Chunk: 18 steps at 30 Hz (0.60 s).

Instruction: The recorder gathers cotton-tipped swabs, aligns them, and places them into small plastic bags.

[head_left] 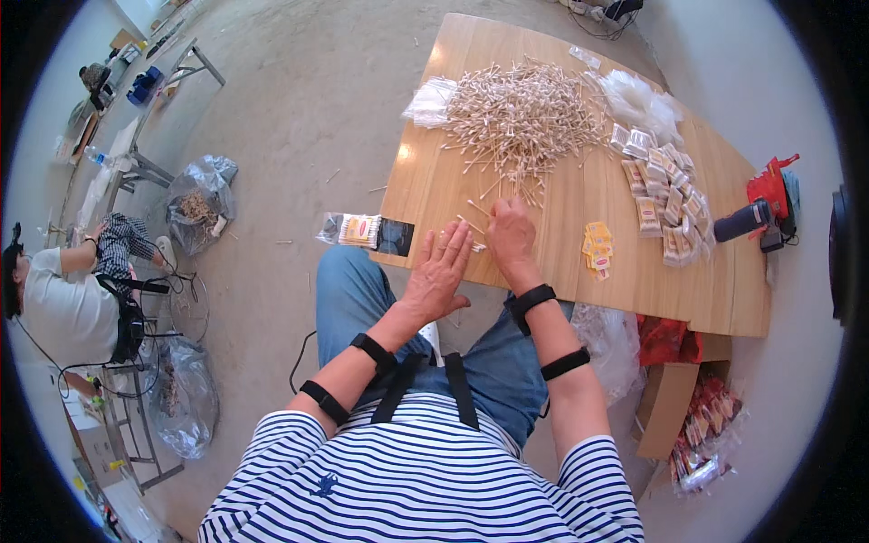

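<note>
Wooden table (561,226) w/ swabs (520,113), concrete floor (299,118).

Bare wood nearest the person, clutter farther back

The light wooden bench (561,281) lies open between both hands and small yellow packets (596,248); a heap of thin wooden sticks (520,113) blocks ahead, filled clear packets (665,195) crowd the right.
</note>
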### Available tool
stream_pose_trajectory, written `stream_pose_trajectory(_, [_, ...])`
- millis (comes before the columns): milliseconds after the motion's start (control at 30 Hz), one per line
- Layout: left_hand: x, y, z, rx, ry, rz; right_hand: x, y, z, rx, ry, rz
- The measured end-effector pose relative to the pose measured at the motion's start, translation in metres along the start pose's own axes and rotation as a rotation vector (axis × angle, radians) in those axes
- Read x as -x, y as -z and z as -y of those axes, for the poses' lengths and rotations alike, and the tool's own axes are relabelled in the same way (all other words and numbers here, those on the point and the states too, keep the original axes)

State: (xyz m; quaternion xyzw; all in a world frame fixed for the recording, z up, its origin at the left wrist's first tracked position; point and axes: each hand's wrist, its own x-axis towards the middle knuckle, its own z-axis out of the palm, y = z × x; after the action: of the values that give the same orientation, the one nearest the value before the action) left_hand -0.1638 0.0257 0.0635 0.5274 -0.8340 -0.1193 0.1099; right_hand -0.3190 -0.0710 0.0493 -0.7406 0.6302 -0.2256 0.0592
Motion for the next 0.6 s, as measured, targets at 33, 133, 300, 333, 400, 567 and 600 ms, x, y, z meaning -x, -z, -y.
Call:
stream_pose_trajectory(33, [0.001, 0.0, 0.0, -0.003, -0.006, -0.009, 0.004, 0.001, 0.002, -0.002, 0.001, 0.005])
stream_pose_trajectory(133, [0.003, -0.001, 0.001, -0.013, 0.01, -0.014, 0.017, 0.006, 0.009, -0.06, 0.101, -0.012])
stream_pose_trajectory(300, [0.003, 0.003, -0.001, 0.007, 0.008, -0.005, 0.027, 0.011, 0.012, -0.141, 0.066, 0.098])
stream_pose_trajectory(333, [0.002, 0.004, -0.001, 0.01, 0.008, 0.0, 0.028, 0.01, 0.013, -0.138, 0.065, 0.096])
stream_pose_trajectory(400, [0.0, 0.005, 0.0, 0.007, 0.011, 0.007, 0.026, 0.008, 0.015, -0.147, 0.115, 0.139])
stream_pose_trajectory(567, [-0.004, 0.007, 0.001, -0.003, 0.013, 0.012, -0.022, 0.017, 0.025, 0.015, -0.123, 0.037])
stream_pose_trajectory(600, [-0.006, 0.009, 0.001, -0.025, 0.011, 0.018, -0.033, 0.02, 0.029, 0.089, -0.201, 0.023])
